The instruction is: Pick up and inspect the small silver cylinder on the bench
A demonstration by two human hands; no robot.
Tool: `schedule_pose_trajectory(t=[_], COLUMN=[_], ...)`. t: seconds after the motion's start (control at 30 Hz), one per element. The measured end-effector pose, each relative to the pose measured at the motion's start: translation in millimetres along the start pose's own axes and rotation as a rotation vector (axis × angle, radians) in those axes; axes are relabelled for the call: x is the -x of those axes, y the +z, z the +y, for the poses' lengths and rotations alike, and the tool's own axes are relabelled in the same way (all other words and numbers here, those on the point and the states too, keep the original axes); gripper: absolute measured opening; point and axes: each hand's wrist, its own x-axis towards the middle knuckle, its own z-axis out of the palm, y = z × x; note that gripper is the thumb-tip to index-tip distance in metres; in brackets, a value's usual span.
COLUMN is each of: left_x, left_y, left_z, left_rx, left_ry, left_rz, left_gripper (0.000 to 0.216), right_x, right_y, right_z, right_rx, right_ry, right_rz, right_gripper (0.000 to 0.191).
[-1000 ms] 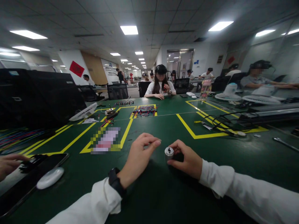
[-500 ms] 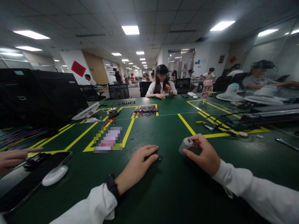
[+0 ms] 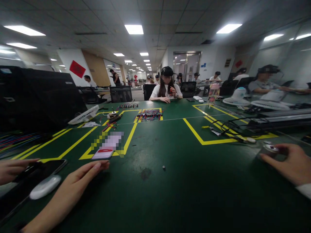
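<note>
A: Your right hand (image 3: 293,158) is now near the right edge of the frame, away from the centre where it was a second ago. What is in it?

B: The silver-grey metal cylinder (image 3: 268,150). Your thumb and fingers close around its sides, leaving its round top end exposed. I cannot tell whether its base touches the dark green tabletop (image 3: 170,207).

A: And your left hand (image 3: 85,176)?

B: It has shifted too, from the centre to the lower left. The fingers lie straight and together, thumb laid along them, so there is little gap. Nothing shows in your grasp, though I cannot tell whether something tiny is pinched there. Your fingertips are just beside the near end of the pale-screened phone with a red band (image 3: 107,148); contact is unclear.

A: What remains in the middle?

B: The small round metal piece with a dark centre (image 3: 163,167), alone on the green surface. Half a second ago it was just beside your left fingertips; now both your hands are well apart from it, and the cylinder is well away to the right. So the two parts are separated, and only the cylinder is visibly held.

A: The hand at the far left edge is another person's hand (image 3: 12,171), not yours.
</note>
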Motion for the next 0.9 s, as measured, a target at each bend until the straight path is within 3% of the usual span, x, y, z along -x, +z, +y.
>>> schedule_pose_trajectory(t=[0.07,0.13,0.23,0.33,0.43,0.53,0.63,0.7,0.8,0.9], left_x=[-1,-2,0,4,6,5,4,3,3,4], left_y=[-6,-6,-2,-1,-2,-4,-6,-8,-8,-5], left_z=[-7,-7,1,7,9,6,0,-4,-7,-3], left_rx=[0.044,0.034,-0.045,-0.067,-0.059,-0.055,-0.035,0.012,0.079,0.067], left_ry=[-0.038,-0.035,0.006,0.013,0.007,0.012,-0.001,-0.019,-0.046,-0.048], left_rz=[0.014,0.012,0.004,0.005,0.001,-0.013,-0.023,-0.032,-0.04,-0.033], left_gripper=[0.039,0.04,0.04,0.041,0.041,0.039,0.039,0.039,0.04,0.039], right_x=[8,22,49,69,75,74,70,64,43,14], right_y=[-5,-7,-1,12,24,31,27,17,-2,-15], right_z=[-34,-84,-169,-246,-304,-334,-330,-308,-248,-165], right_rx=[0.06,-0.054,-0.389,-0.619,-0.733,-0.769,-0.792,-0.79,-0.643,-0.348], right_ry=[-0.134,-0.363,-0.627,-0.68,-0.776,-0.866,-0.853,-0.808,-0.784,-0.706], right_rz=[0.15,0.167,-0.182,-0.491,-0.624,-0.668,-0.651,-0.534,-0.182,0.113], right_gripper=[0.068,0.06,0.04,0.045,0.049,0.023,0.02,0.023,0.022,0.023])
